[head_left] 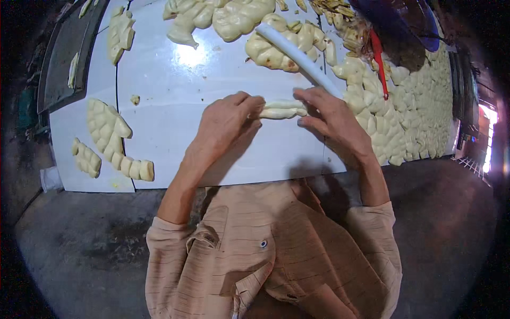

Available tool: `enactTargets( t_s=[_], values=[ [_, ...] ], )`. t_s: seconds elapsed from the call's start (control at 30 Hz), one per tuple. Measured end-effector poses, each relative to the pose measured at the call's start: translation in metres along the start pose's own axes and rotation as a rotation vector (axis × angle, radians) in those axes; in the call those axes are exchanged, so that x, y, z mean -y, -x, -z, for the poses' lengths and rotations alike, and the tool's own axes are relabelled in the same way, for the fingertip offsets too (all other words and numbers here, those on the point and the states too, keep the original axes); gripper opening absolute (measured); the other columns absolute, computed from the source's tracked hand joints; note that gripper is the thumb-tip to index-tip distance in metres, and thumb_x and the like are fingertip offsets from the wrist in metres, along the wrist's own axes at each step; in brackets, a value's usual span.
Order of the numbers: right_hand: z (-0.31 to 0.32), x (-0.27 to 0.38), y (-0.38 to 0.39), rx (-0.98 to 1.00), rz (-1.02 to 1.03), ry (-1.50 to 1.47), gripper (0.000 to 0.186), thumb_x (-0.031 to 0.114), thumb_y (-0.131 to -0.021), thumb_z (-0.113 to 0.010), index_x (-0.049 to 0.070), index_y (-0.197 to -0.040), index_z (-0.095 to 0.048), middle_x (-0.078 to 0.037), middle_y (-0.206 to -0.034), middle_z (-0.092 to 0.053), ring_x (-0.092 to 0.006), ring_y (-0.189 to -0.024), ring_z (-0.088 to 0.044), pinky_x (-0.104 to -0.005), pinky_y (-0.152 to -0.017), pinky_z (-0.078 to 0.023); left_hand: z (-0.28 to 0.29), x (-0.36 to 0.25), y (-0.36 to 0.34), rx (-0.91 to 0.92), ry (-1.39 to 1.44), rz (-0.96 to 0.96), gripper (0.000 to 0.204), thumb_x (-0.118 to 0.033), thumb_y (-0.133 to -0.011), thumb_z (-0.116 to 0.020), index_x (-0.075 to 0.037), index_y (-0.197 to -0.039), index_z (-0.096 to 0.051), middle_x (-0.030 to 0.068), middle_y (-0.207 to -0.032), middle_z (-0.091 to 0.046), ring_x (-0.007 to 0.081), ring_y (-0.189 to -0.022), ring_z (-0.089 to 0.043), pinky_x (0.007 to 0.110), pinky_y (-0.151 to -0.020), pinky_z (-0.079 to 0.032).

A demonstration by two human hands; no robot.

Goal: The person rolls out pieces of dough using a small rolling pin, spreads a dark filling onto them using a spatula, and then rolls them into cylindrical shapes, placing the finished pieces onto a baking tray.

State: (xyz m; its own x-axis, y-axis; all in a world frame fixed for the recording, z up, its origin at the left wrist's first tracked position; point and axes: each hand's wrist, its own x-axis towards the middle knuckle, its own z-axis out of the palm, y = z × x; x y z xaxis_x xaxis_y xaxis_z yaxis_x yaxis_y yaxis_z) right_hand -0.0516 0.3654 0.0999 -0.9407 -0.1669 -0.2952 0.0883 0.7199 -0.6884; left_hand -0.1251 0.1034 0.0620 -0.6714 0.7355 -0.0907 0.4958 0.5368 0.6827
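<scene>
A pale strip of dough (282, 112), with a groove along its length, lies crosswise on the white tabletop. My left hand (227, 121) has its fingers curled together at the strip's left end and hides that tip. At the other end, my right hand (336, 118) has its fingers above the strip and its thumb below, with the tip between them. Just beyond my right hand, a white rod (295, 53) rests slantwise, its upper part against a clump of dough pieces (271, 50).
Many small dough pieces (409, 117) cover the table's right side. More lie at the left (106, 127) and along the back (234, 18). A red-handled tool (378, 58) lies on the dough at the right, near a dark purple container (398, 18). A dark tray (69, 58) stands far left.
</scene>
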Motion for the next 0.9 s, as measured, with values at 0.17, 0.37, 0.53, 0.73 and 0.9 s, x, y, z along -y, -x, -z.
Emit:
enactTargets(
  t_s=[0.17,0.37,0.53,0.73,0.9],
  values=[
    [-0.008,-0.028,0.003,-0.131,0.077,0.018,0.055,0.022,-0.086,-0.075,0.007,-0.135,-0.057,-0.016,-0.118,-0.064,-0.0366,-0.107,-0.064,-0.0437,-0.093,-0.052,-0.005,0.005,-0.008,-0.063,-0.039,-0.029,0.062,-0.028,-0.076,-0.084,-0.014,-0.131,-0.059,0.0089,-0.114,-0.065,0.0314,-0.099,-0.066,0.042,-0.083,-0.055],
    [-0.019,-0.015,-0.023,-0.127,0.230,0.141,0.026,0.018,-0.084,-0.071,0.002,-0.103,-0.065,-0.015,-0.097,-0.061,-0.0386,-0.091,-0.063,-0.0482,-0.081,-0.051,-0.008,0.006,-0.017,-0.144,-0.135,-0.100,0.015,-0.007,-0.076,-0.072,-0.005,-0.090,-0.068,0.0121,-0.102,-0.067,0.0337,-0.094,-0.066,0.045,-0.079,-0.055],
    [-0.008,-0.023,-0.019,-0.142,0.184,-0.072,0.029,0.016,-0.082,-0.070,-0.001,-0.105,-0.065,-0.016,-0.097,-0.068,-0.0300,-0.083,-0.066,-0.0410,-0.077,-0.053,-0.006,0.002,-0.016,-0.118,0.010,-0.116,0.023,-0.021,-0.081,-0.068,-0.006,-0.095,-0.061,0.0170,-0.084,-0.065,0.0411,-0.083,-0.065,0.051,-0.074,-0.052],
    [-0.014,0.033,-0.063,0.024,-0.025,-0.353,0.032,0.004,-0.085,-0.069,-0.002,-0.116,-0.066,-0.011,-0.100,-0.069,-0.0133,-0.091,-0.065,-0.0289,-0.078,-0.052,0.044,0.029,0.044,-0.194,0.160,0.018,0.032,-0.023,-0.092,-0.067,-0.005,-0.117,-0.059,0.0181,-0.089,-0.069,0.0391,-0.086,-0.068,0.048,-0.076,-0.053],
    [-0.044,0.118,-0.161,0.109,0.207,-0.311,0.034,0.009,-0.089,-0.071,-0.002,-0.121,-0.066,-0.011,-0.104,-0.069,-0.0169,-0.091,-0.066,-0.0319,-0.082,-0.054,0.113,0.093,0.088,-0.412,0.183,0.168,0.042,-0.022,-0.093,-0.069,-0.005,-0.131,-0.061,0.0198,-0.104,-0.073,0.0351,-0.093,-0.072,0.043,-0.082,-0.056]
  ],
)
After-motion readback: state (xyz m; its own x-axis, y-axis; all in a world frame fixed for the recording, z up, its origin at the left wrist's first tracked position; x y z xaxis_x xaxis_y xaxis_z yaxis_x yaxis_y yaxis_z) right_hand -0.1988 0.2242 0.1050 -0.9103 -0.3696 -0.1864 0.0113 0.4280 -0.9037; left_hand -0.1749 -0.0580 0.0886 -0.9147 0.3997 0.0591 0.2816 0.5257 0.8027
